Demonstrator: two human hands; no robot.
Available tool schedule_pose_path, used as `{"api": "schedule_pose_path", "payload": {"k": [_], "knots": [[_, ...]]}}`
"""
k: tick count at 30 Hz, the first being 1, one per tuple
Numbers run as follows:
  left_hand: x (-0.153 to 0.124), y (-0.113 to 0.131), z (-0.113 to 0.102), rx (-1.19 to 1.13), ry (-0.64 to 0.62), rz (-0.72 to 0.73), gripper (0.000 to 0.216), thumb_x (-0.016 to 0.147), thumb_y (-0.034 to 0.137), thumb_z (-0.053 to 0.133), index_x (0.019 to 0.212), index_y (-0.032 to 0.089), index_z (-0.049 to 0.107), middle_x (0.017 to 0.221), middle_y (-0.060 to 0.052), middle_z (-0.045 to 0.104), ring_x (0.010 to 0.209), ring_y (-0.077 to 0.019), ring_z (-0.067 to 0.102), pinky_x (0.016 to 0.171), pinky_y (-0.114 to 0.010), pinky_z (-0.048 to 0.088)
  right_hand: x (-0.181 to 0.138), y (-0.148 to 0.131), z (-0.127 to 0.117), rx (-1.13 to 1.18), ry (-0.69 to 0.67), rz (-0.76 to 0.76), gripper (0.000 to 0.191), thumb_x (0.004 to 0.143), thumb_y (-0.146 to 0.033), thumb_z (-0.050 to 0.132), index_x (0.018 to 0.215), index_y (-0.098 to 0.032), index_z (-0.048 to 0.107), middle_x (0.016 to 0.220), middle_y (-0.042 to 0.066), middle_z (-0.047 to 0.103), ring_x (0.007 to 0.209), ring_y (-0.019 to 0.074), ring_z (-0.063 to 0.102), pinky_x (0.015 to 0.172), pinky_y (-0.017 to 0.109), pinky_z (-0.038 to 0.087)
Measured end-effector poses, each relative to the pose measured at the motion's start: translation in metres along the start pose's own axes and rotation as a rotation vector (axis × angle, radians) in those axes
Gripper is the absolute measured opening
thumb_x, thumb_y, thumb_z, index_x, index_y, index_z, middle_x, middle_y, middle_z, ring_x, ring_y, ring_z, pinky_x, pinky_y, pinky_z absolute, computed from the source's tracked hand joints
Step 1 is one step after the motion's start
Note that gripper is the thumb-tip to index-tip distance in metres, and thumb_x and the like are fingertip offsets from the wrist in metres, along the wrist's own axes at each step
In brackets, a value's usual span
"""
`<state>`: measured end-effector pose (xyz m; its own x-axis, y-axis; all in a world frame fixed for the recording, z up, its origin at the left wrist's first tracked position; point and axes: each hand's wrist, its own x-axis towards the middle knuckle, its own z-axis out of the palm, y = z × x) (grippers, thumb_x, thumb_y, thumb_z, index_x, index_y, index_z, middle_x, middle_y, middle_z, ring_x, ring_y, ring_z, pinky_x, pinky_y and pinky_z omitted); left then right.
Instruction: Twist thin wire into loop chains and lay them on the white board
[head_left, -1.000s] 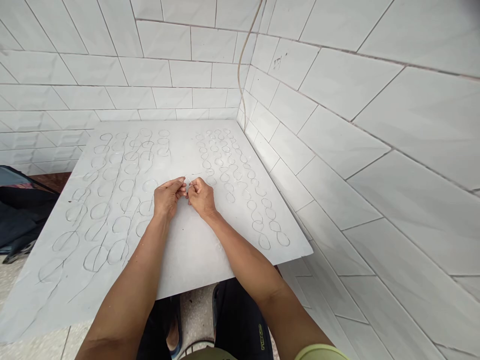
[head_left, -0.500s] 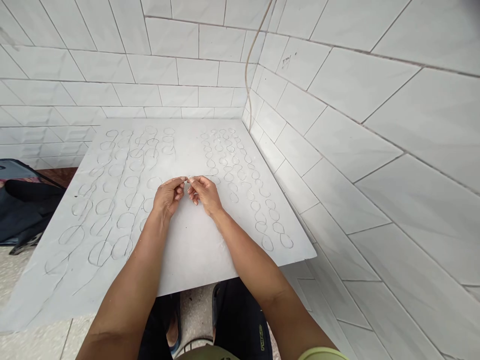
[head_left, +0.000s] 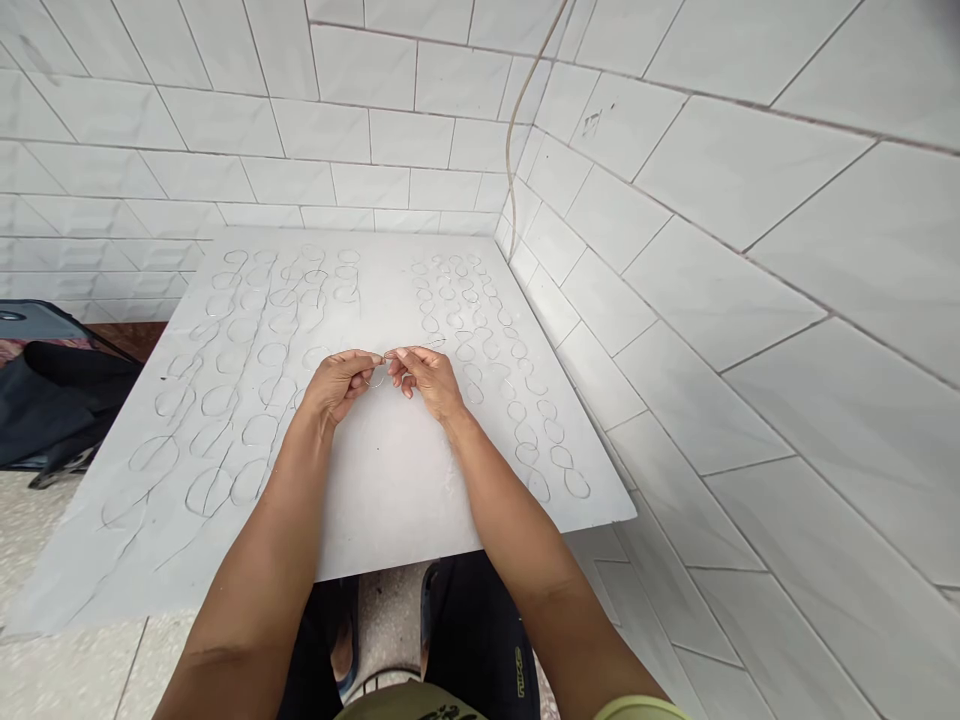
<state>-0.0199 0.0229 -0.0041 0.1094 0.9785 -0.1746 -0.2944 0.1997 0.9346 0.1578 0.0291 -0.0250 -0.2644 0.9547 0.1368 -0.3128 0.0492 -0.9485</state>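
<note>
My left hand and my right hand meet over the middle of a white board. Both pinch a thin piece of wire between thumb and fingertips, and the wire curves into a small loop below the fingers. A short free end sticks out to the right past my right hand. Rows of larger wire loops lie on the board left of my hands. Rows of smaller figure-eight wire loops lie to the right.
White tiled walls close in the board at the back and right. A thin cable hangs down in the corner. A dark bag lies on the floor at the left. My legs show under the board's near edge.
The view has shifted so hands and board sit slightly further right and up. My hands stay together on the wire, and a small loop now shows beneath the fingertips.
</note>
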Motion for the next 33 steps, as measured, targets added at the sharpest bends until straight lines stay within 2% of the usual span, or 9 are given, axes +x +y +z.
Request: {"api": "schedule_pose_path", "payload": {"k": [5,10,14,17,20,25,27,33], "knots": [[-0.004,0.004,-0.001,0.079,-0.061,-0.011,0.021,0.067,0.025,0.084,0.067,0.012,0.068,0.060,0.003,0.045,0.047,-0.0020,0.027,0.041,-0.019,0.015,0.000,-0.003,-0.004,0.004,-0.080,-0.005,0.040,0.086,-0.058,0.068,0.091,-0.018,0.070,0.081,0.004,0.066,0.065,0.0123,0.060,0.046,0.022,0.040],[-0.008,0.006,-0.002,0.145,-0.121,-0.011,0.019,0.066,0.025,0.085,0.069,0.012,0.072,0.059,0.003,0.046,0.049,-0.0024,0.029,0.045,-0.020,0.020,0.001,-0.002,-0.008,0.012,-0.149,-0.012,0.037,0.088,-0.054,0.069,0.085,-0.017,0.067,0.074,0.002,0.063,0.063,0.0124,0.059,0.046,0.022,0.040],[-0.008,0.006,-0.002,0.149,-0.134,-0.021,0.018,0.067,0.025,0.085,0.070,0.012,0.072,0.060,0.003,0.046,0.049,-0.0026,0.030,0.045,-0.020,0.021,0.001,-0.002,-0.008,0.006,-0.151,0.002,0.038,0.087,-0.056,0.069,0.085,-0.018,0.066,0.072,0.001,0.061,0.062,0.0117,0.058,0.047,0.022,0.041],[-0.007,0.004,0.001,0.117,-0.083,-0.027,0.019,0.066,0.024,0.085,0.067,0.012,0.070,0.060,0.003,0.046,0.048,-0.0022,0.028,0.043,-0.020,0.018,0.000,-0.003,-0.006,-0.017,-0.111,0.023,0.043,0.087,-0.061,0.066,0.087,-0.018,0.065,0.074,0.002,0.062,0.063,0.0118,0.059,0.047,0.021,0.042],[-0.004,0.001,0.005,0.045,0.020,0.014,0.018,0.066,0.024,0.083,0.073,0.011,0.073,0.063,0.002,0.050,0.047,-0.0023,0.030,0.041,-0.020,0.016,-0.002,-0.005,-0.002,-0.110,-0.093,0.073,0.048,0.087,-0.066,0.062,0.091,-0.019,0.063,0.080,0.004,0.067,0.063,0.0121,0.061,0.045,0.021,0.043],[0.000,-0.003,0.009,-0.081,0.145,0.088,0.019,0.065,0.022,0.083,0.079,0.011,0.075,0.066,0.002,0.052,0.047,-0.0023,0.033,0.039,-0.020,0.017,-0.008,0.001,0.008,-0.238,-0.284,0.160,0.044,0.086,-0.060,0.068,0.085,-0.017,0.062,0.077,0.005,0.071,0.054,0.0103,0.059,0.041,0.020,0.041],[-0.001,-0.004,0.010,-0.093,0.164,0.083,0.019,0.065,0.021,0.083,0.078,0.011,0.074,0.065,0.003,0.052,0.046,-0.0022,0.032,0.038,-0.020,0.020,-0.008,0.005,0.011,-0.211,-0.313,0.175,0.041,0.087,-0.057,0.068,0.087,-0.016,0.063,0.075,0.004,0.070,0.053,0.0105,0.059,0.041,0.021,0.041],[-0.003,-0.006,0.014,-0.088,0.175,0.087,0.017,0.062,0.020,0.083,0.072,0.011,0.072,0.063,0.002,0.052,0.046,-0.0025,0.034,0.037,-0.020,0.019,-0.005,0.005,0.007,-0.056,-0.252,0.145,0.035,0.087,-0.049,0.070,0.093,-0.015,0.066,0.076,0.003,0.069,0.055,0.0107,0.061,0.042,0.020,0.041]]}}
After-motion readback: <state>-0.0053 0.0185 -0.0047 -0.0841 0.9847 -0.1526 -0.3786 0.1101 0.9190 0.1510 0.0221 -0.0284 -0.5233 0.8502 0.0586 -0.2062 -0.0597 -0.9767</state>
